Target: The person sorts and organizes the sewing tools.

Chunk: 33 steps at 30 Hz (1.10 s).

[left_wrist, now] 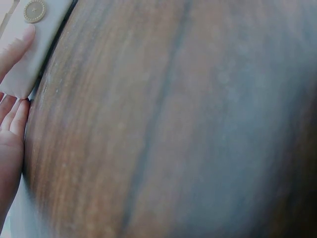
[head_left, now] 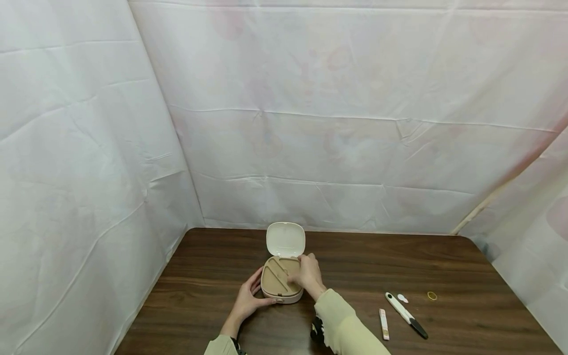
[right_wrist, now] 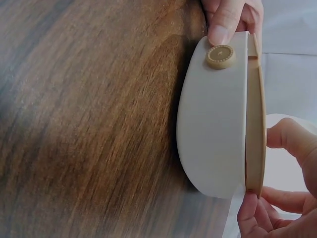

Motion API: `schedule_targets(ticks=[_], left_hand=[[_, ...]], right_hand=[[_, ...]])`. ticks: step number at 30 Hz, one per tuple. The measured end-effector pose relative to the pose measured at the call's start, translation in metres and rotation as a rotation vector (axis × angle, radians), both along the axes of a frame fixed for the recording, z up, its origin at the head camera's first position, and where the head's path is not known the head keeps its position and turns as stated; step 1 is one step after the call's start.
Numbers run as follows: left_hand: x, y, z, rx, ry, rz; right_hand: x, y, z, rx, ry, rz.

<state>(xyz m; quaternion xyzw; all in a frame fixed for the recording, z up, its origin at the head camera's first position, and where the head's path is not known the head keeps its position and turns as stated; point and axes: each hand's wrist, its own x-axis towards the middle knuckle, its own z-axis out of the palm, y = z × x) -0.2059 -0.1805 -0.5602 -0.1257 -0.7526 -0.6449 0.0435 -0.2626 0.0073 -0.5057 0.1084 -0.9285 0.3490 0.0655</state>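
On table (head_left: 213, 266): open box (right_wrist: 213, 124) fore-and-aft, button (right_wrist: 220, 55) nearside.

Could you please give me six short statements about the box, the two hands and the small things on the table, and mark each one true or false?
1. The right hand grips the tan tray. True.
2. The lid of the box is closed. False: it stands open.
3. The yellow ring lies to the right of the white tool with a dark end. True.
4. The left hand holds the yellow ring. False: it holds the box.
5. The left thumb is close to the round button. True.
6. The thin white strip stands upright. False: it lies on the table.
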Motion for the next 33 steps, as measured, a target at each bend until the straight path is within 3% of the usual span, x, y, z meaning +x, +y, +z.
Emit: schedule_targets(ticks=[16,27,33], left_hand=[[-0.004,0.003,-0.003,0.002,-0.010,-0.006],[-0.003,0.000,-0.002,-0.003,-0.019,0.009],[-0.003,-0.002,-0.001,0.003,-0.013,0.008]], right_hand=[[0.002,0.004,-0.009,-0.001,0.000,-0.033],[0.012,0.016,-0.009,-0.095,0.083,0.071],[0.019,0.027,-0.009,-0.153,0.070,0.108]])
